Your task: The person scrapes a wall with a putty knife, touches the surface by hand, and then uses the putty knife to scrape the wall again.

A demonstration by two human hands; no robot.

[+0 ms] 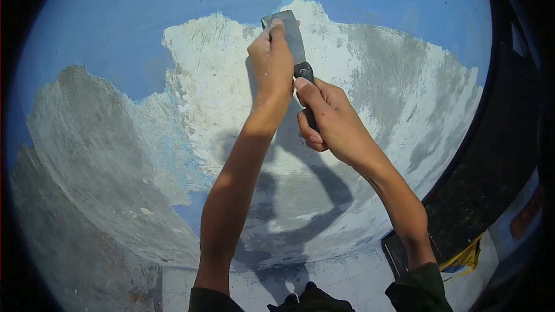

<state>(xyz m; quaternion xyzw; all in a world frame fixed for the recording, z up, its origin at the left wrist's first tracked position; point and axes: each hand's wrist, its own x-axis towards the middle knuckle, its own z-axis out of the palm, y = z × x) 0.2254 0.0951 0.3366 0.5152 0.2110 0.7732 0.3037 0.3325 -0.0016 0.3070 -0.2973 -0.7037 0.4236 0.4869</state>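
Gripping: my right hand (336,116) wraps its fingers (314,138) round the black handle (304,71) of a scraper (298,52); my left hand (274,63) clasps the blade (293,35), thumb (277,28) on its near face.
Scraper's place: upright before the wall's white patch (219,75), its top near the blue paint (133,11); whether the edge touches, I cannot tell.
Weight: light, I judge, easy on both wrists.
Blade's feel: probably stiff metal with slight spring; smooth, so dusty skin could slip.
Best hold: handle in a full fist, blade by its flat, skin off the edges.
Fragility: little in the tool; the paint seems likelier to flake.
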